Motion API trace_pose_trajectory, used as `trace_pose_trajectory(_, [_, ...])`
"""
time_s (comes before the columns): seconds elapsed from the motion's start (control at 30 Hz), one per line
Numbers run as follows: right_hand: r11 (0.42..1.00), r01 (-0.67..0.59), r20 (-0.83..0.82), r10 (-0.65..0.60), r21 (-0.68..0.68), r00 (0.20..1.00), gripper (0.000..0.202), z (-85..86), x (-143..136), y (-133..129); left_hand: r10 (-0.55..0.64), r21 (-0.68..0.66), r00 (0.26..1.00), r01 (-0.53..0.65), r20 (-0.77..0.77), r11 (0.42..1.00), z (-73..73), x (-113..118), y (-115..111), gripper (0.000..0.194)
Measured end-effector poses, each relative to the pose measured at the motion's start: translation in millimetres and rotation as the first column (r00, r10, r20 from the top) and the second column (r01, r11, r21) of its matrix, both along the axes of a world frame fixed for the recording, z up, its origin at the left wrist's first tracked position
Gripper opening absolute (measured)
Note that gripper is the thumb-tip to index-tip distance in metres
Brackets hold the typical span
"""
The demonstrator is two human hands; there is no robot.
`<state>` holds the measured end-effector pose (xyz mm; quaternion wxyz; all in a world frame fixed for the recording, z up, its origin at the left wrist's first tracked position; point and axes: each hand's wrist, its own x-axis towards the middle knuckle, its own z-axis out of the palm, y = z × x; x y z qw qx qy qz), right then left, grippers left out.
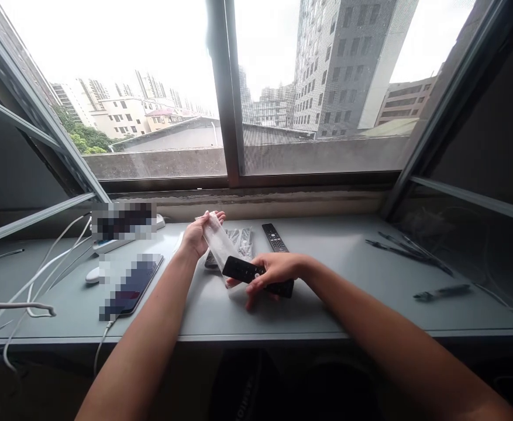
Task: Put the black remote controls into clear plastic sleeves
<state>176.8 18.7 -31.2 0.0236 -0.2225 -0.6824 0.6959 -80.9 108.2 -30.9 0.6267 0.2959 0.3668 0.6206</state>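
Observation:
My left hand point(197, 235) pinches the upper end of a clear plastic sleeve point(218, 244), holding it slanted above the grey sill point(326, 292). My right hand point(272, 273) grips a black remote control point(250, 272) whose left end sits at the sleeve's lower opening. A second black remote point(274, 237) lies flat on the sill just behind my right hand. More clear plastic packets point(241, 240) lie between that remote and the held sleeve, partly hidden by it.
A smartphone point(136, 283) with a cable lies at the left, beside white cables point(41, 275), a white power strip point(120, 241) and a small white object point(93, 275). Dark pens or sticks point(408, 251) and another pen point(443, 291) lie at the right. The window frame stands behind.

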Motion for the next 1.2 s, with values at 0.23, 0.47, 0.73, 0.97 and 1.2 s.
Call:
trace_pose_trajectory(0.23, [0.959, 0.276, -0.158, -0.265, 0.059, 0.951, 0.075, -2.6, -2, 1, -0.143, -0.026, 0.955, 0.141, -0.259, 0.990, -8.2, -4, -2, 0.017])
trace_pose_trajectory(0.47, [0.979, 0.189, -0.179, -0.173, 0.075, 0.968, 0.065, -3.2, -4, 1, 0.029, 0.006, 0.814, -0.031, -0.580, 0.999, -17.6, -17, 8, 0.065])
trace_pose_trajectory(0.73, [0.985, 0.159, -0.134, -0.148, 0.073, 0.980, 0.066, -10.0, -3, 5, 0.128, 0.135, -0.043, -0.234, -0.991, 0.963, -9.9, -58, 3, 0.093])
trace_pose_trajectory(0.97, [0.983, 0.162, -0.097, -0.154, 0.087, 0.983, 0.068, -7.0, -2, 3, -0.019, 0.047, -0.156, -0.409, -0.988, 0.911, -0.6, -70, -6, 0.085])
trace_pose_trajectory(1.2, [0.984, 0.164, -0.070, -0.159, 0.073, 0.985, 0.070, -4.9, 0, 2, -0.116, 0.022, -0.298, -0.423, -0.947, 0.906, -9.7, -72, 1, 0.064])
